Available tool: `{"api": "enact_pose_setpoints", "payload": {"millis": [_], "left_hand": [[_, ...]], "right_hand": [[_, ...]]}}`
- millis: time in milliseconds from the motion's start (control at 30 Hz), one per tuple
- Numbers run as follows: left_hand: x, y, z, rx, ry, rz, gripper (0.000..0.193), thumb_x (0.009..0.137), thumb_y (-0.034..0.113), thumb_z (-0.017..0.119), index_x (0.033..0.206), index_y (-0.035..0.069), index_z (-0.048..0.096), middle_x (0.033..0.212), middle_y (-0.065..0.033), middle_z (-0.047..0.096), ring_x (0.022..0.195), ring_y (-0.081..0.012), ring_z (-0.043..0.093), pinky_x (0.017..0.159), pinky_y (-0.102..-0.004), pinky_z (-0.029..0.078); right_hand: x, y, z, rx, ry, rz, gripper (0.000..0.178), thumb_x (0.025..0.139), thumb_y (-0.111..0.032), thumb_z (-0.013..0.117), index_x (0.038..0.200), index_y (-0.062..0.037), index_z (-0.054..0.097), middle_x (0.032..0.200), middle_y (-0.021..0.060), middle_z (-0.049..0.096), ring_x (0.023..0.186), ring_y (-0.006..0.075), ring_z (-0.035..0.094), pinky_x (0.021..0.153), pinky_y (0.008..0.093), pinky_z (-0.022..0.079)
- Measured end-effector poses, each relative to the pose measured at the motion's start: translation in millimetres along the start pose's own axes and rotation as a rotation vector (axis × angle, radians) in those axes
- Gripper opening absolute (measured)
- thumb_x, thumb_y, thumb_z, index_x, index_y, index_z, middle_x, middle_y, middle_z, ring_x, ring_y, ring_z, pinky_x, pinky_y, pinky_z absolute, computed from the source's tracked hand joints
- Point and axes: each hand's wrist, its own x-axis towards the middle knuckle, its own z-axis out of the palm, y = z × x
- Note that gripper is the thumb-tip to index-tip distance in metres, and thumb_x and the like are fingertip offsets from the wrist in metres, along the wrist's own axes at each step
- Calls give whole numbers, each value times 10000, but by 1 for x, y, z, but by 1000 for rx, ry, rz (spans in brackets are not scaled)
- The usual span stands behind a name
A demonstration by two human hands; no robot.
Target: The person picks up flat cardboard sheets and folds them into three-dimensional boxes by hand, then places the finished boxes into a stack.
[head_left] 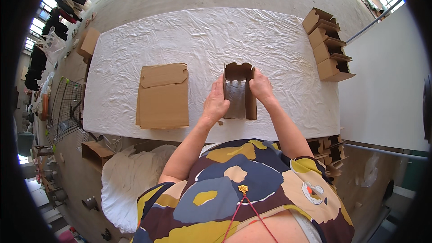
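Left hand flat, fingers extended along open cardboard box's left wall; right hand pinching right wall. Flattened cardboard boxes stacked leftward.

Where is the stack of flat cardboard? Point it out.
In the head view, the stack of flat cardboard lies on the white-covered table, to the left of the left hand and the open box.

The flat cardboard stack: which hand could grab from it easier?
Probably the left hand: it's at the left side of the open box, nearer the cardboard stack; the right hand is farther away.
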Motion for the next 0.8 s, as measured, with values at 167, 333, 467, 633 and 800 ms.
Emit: {"api": "enact_pose_setpoints", "payload": {"millis": [167,333,467,633,800], "left_hand": [[-8,-13,7,-113,67,46,900,710,15,530,1555,27,219,1475,-221,414,1374,-400,397,1168,-406,315],[-12,-9,10,-88,130,75,928,719,9,591,1571,128,243,1542,-182,345,1351,-408,407,1124,-446,374],[-8,20,-5,349,191,351,968,676,-13,771,1526,198,361,1566,-89,332,1426,-356,275,1156,-437,331],[-10,18,-6,603,-109,650,293,795,6,625,1062,109,687,1127,-56,660,1070,-263,621,983,-395,478],[-17,35,-8,712,-510,528,193,845,85,612,1025,85,683,883,-83,688,864,-300,690,778,-413,545]], "right_hand": [[-2,-5,0,-66,-47,7,349,882,-151,517,1218,-63,555,1005,288,693,977,492,658,874,585,498],[-10,-5,8,-33,22,-7,326,898,-161,509,1205,-61,553,1002,278,697,968,496,659,852,587,508],[-7,5,11,-27,14,0,307,899,-168,512,1182,-56,551,1002,272,699,959,499,660,847,586,511],[-8,-1,11,-32,33,5,287,892,-161,519,1154,-46,553,1004,268,701,956,490,667,848,580,513],[-10,-4,11,-42,32,18,283,886,-154,524,1145,-43,557,1009,267,702,952,482,672,845,576,517]]}}
